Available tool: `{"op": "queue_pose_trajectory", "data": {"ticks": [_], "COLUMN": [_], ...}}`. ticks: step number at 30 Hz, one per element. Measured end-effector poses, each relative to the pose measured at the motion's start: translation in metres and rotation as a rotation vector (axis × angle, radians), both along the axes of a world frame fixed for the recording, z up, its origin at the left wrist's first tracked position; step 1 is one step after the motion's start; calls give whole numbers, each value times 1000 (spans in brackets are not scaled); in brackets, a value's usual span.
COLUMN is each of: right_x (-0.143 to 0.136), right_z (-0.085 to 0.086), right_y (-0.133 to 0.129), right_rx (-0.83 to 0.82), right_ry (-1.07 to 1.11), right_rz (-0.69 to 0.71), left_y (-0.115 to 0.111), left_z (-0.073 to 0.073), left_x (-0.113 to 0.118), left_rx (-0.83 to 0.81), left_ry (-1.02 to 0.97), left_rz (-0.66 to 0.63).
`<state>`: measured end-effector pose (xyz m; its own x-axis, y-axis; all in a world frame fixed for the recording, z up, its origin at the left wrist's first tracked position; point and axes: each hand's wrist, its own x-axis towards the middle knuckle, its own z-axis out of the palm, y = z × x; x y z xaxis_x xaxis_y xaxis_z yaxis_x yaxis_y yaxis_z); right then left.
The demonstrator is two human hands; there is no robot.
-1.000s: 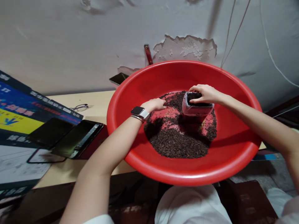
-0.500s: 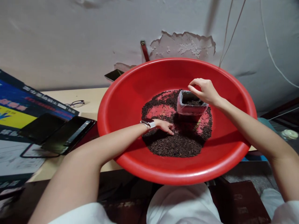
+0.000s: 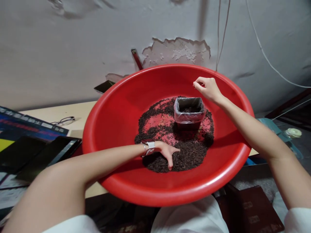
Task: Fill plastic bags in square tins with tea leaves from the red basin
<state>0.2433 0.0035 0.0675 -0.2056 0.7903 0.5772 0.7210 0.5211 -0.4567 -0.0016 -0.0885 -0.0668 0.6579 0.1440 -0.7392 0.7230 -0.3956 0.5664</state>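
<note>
Fingers point(image 3: 170, 163) of my left hand point(image 3: 166, 152) show spread wide on my feed, against the dark shreds point(image 3: 191, 158) at lower centre; I can't tell whether they've gathered any. My right hand point(image 3: 208, 89) hovers upper right of centre, thumb and fingertips nearly meeting, contents unclear. The lined container point(image 3: 189, 117) stands just right of centre, inside the red basin point(image 3: 167, 196).
</note>
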Motion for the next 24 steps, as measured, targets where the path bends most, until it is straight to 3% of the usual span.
{"op": "queue_pose_trajectory", "data": {"ticks": [3,6,8,11,14,16,18,20,24], "right_x": [5,8,8,7,6,6,7,8,10], "right_z": [0,1,2,3,4,4,4,4,3], "right_y": [4,6,7,8,8,8,8,8,9], "right_rx": [-5,-7,-3,3,2,4,10,19,17], "right_ry": [22,39,43,33,9,-11,-35,-51,-37], "right_rz": [-17,-21,-23,-32,-43,-44,-41,-43,-57], "left_y": [0,3,4,8,20,34,52,70,90], "left_z": [2,21,45,91,136,154,158,149,125], "left_x": [4,11,14,20,31,42,54,64,70], "left_rx": [-73,127,241,329,459,592,739,850,940], "left_ry": [53,34,-53,-339,-588,-705,-785,-795,-631], "left_rz": [-67,-46,10,92,282,386,450,478,371]}}
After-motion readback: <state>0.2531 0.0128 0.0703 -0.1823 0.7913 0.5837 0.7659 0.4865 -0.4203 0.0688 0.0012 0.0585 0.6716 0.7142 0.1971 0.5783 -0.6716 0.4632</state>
